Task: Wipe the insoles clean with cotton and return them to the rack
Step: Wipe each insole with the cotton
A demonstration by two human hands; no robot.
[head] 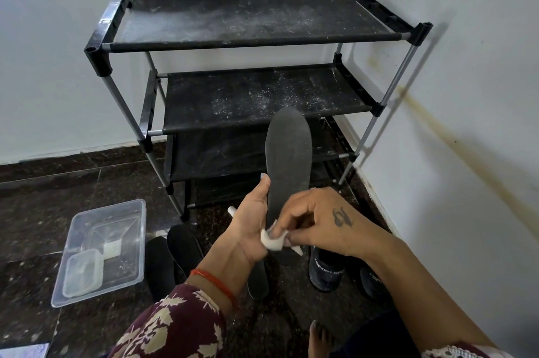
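Head view puts the dusty rack (pixel 256 89) at the far middle, its shelves speckled with white lint, so a wiped insole set back there could pick the dirt straight up again. Your left hand (pixel 248 229) grips the upright grey insole (pixel 288 165) only at its near end, and hard rubbing may bend it or work it loose. Your right hand (pixel 315 220) pinches a small cotton wad (pixel 272 241) against that near end; so small a piece could slip out.

Dark stone floor (pixel 43 212) bears rack (pixel 250 22), tub (pixel 128 241), insoles (pixel 175 252), shoes (pixel 326 273).
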